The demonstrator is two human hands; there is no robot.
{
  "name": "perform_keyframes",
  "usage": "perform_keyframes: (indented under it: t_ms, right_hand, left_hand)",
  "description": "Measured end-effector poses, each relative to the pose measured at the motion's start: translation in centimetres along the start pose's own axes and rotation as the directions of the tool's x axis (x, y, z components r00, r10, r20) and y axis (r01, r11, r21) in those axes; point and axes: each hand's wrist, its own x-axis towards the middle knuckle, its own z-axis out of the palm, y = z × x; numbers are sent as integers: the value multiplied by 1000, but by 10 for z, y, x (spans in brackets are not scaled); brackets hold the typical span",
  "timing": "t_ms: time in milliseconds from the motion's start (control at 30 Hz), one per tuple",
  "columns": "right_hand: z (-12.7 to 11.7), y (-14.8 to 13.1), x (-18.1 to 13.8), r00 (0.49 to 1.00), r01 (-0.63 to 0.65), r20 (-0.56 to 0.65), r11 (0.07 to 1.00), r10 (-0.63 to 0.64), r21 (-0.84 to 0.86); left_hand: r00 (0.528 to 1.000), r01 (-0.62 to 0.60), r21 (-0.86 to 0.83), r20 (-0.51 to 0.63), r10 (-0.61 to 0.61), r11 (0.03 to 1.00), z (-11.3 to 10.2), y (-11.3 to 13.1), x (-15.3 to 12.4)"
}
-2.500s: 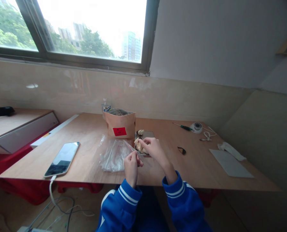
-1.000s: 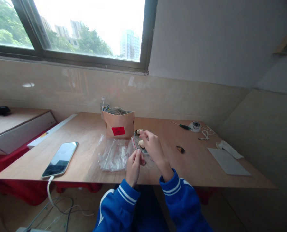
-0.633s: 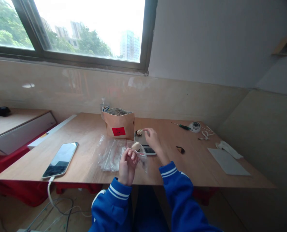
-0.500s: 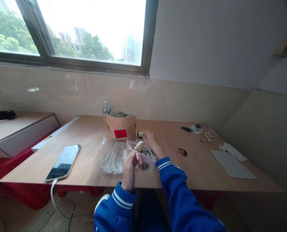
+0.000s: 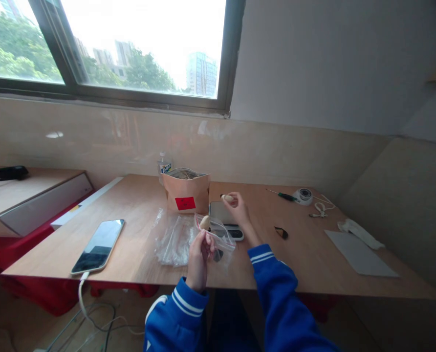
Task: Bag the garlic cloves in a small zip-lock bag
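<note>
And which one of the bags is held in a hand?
The clear zip bag in the left hand; the other clear bags lie on the table, and the brown pouch stands behind them.

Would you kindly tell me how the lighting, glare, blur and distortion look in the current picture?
Head view: the window glares, washed out to white on top; head view: the phone mirrors pale light; head view: the table seems stretched toward its sides, as through a wide lens; head view: the clear bag in the left hand looks soft, its fine edges hard to trace.
</note>
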Motion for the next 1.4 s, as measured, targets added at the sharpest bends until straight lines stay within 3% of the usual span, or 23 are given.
perform_keyframes:
  t_ms: [67, 133, 167, 200, 233, 300, 367, 500, 567, 700, 800, 900, 1067, 1167, 1233, 1267, 1300, 1400]
  right_hand:
    - [-20, -27, -3, 990, 11, -139, 985, 13, 171]
    - [-44, -57, -9, 986, 87, -159, 978, -57, 191]
    - [-56, -72, -14, 990, 127, -74, 980, -116, 154]
    - [-66, -84, -18, 978, 172, 102, 980, -182, 102]
    - [-75, -94, -23, 929, 211, 295, 974, -225, 78]
    - [-88, -104, -30, 819, 211, 528, 974, -222, 82]
    - [-94, -104, -33, 801, 147, 572, 984, -176, 97]
    - [-90, -94, -39, 871, 95, 478, 993, -116, 68]
    - [-83, -90, -46, 840, 105, 531, 993, -114, 48]
    - [-70, -82, -65, 725, 87, 683, 996, -89, 38]
    - [-67, -75, -72, 693, 5, 719, 997, -55, 72]
    - [-69, -70, -74, 709, -26, 703, 994, -58, 108]
    - [-64, -59, -83, 849, -139, 529, 965, 1, 221]
    - [-57, -50, -92, 921, -234, 379, 903, 88, 360]
    - [-53, -43, -98, 944, -272, 299, 848, 142, 455]
    - [-51, -40, -100, 947, -290, 270, 818, 172, 496]
    - [-49, -38, -103, 946, -311, 252, 788, 203, 531]
    - [-39, -31, -110, 930, -366, 224, 708, 291, 604]
  left_hand:
    - [1000, 4, 15, -15, -3, 1000, -1, -2, 3]
    - [1000, 6, 31, -13, -5, 1000, -2, -2, 8]
    - [1000, 6, 44, -3, -5, 999, -3, -2, 10]
    - [1000, -3, 61, 13, 2, 998, -3, -1, 12]
    - [999, -21, 77, 29, 19, 997, -3, -1, 14]
    - [996, -71, 91, 52, 67, 993, -4, 0, 17]
    - [993, -108, 73, 56, 104, 991, -4, -1, 18]
    - [993, -117, 18, 29, 116, 993, -4, -3, 16]
    - [992, -127, 10, 16, 127, 992, -3, -3, 15]
    - [990, -140, 33, 38, 139, 990, -2, -5, 11]
    - [989, -143, 54, 51, 141, 988, -2, -7, 9]
    - [989, -134, 89, 81, 127, 987, -4, -8, 10]
    - [980, -103, 281, 192, 49, 954, -10, -8, 10]
    - [971, -220, 465, 22, 238, 858, -18, -8, 10]
    - [885, -300, 569, -134, 446, 766, -24, -9, 14]
    - [845, -317, 601, -173, 507, 734, -27, -9, 17]
    - [836, -323, 613, -173, 521, 721, -30, -10, 21]
    - [939, -298, 540, 14, 345, 787, -33, -11, 33]
